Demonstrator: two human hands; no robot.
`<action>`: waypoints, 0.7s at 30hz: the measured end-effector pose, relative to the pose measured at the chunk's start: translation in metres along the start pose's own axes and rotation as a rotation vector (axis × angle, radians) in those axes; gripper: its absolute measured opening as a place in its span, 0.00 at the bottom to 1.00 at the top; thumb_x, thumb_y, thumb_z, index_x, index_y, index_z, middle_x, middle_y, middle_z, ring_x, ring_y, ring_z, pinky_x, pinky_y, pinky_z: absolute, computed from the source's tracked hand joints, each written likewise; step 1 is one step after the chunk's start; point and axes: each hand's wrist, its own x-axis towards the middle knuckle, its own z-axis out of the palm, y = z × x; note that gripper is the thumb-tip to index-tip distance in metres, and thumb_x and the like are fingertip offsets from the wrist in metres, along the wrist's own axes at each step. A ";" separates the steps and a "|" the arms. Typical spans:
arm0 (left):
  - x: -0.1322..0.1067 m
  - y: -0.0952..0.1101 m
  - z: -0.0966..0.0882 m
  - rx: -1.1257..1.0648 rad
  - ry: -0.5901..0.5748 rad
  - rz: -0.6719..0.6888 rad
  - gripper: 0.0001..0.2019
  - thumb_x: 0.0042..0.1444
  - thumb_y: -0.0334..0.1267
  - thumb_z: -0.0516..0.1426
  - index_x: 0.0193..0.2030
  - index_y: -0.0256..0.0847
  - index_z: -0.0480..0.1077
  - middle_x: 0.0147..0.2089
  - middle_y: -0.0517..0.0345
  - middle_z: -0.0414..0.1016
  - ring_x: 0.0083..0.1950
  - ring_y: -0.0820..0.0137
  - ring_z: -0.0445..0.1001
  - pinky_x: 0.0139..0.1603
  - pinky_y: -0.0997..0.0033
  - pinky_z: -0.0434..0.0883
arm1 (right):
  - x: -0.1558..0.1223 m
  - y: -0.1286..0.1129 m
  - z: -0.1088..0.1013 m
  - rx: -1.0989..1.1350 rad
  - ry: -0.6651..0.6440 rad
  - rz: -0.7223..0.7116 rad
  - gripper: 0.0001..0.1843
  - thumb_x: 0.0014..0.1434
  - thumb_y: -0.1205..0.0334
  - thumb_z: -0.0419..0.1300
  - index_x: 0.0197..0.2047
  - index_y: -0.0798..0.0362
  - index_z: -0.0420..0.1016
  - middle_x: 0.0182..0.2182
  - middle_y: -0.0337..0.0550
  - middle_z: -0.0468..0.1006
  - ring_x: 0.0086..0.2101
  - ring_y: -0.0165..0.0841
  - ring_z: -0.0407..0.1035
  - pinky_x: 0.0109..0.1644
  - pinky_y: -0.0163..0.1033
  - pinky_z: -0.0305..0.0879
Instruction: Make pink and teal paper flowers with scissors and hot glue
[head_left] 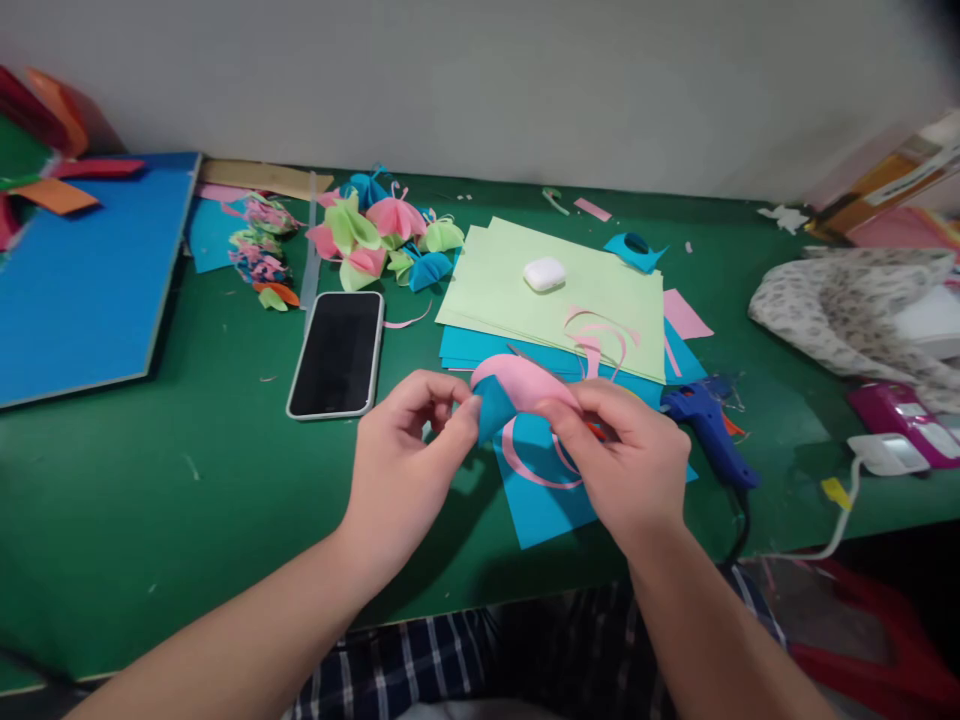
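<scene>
Plaid trousers [420, 660] fill the bottom edge, with both bare forearms reaching forward over them onto the green desk [150, 500]. The left hand [401, 455] pinches one end of a folded paper piece [517, 392], pink on the outside and blue on the inside, thumb and forefinger closed on its lower left corner. The right hand [626, 455] grips the other end, fingers curled tight over the paper, with a flash of orange showing under them that is too hidden to name. The piece is held just above the desk, over a blue paper sheet [540, 500] that carries a curved pink paper strip [529, 470].

Just right of the right hand lies a blue glue gun [709, 425], its cord running off the desk edge. Behind the hands sits a stack of light green paper [525, 300] on more blue sheets, with a white earbud case [544, 274] on top and pink curls [600, 335] near its front edge. A black phone [337, 352] lies face up to the left, and beyond it a heap of folded paper flowers [375, 235] in pink, green and blue. A blue board [82, 280] lies at far left, a patterned cloth [840, 300] at far right.
</scene>
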 end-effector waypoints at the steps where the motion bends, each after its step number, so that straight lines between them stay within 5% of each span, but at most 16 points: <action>1: 0.000 0.000 0.000 -0.013 0.012 -0.004 0.03 0.50 0.33 0.58 0.27 0.42 0.69 0.25 0.64 0.64 0.27 0.76 0.60 0.27 0.77 0.59 | 0.000 0.000 0.001 -0.003 0.014 -0.003 0.08 0.55 0.62 0.61 0.25 0.51 0.73 0.20 0.33 0.73 0.22 0.26 0.65 0.27 0.32 0.61; 12: 0.006 0.000 0.003 -0.210 -0.033 -0.206 0.03 0.46 0.32 0.57 0.24 0.40 0.68 0.25 0.61 0.64 0.27 0.76 0.61 0.27 0.78 0.61 | 0.009 0.005 0.003 -0.057 0.043 0.007 0.05 0.53 0.62 0.62 0.27 0.51 0.75 0.23 0.35 0.74 0.26 0.29 0.65 0.31 0.36 0.63; 21: 0.006 -0.006 0.005 -0.227 -0.043 -0.273 0.07 0.46 0.30 0.54 0.20 0.39 0.61 0.21 0.63 0.57 0.25 0.77 0.56 0.24 0.78 0.57 | 0.010 -0.002 0.006 -0.132 -0.012 0.029 0.13 0.55 0.60 0.60 0.20 0.52 0.69 0.18 0.34 0.68 0.24 0.27 0.63 0.29 0.34 0.60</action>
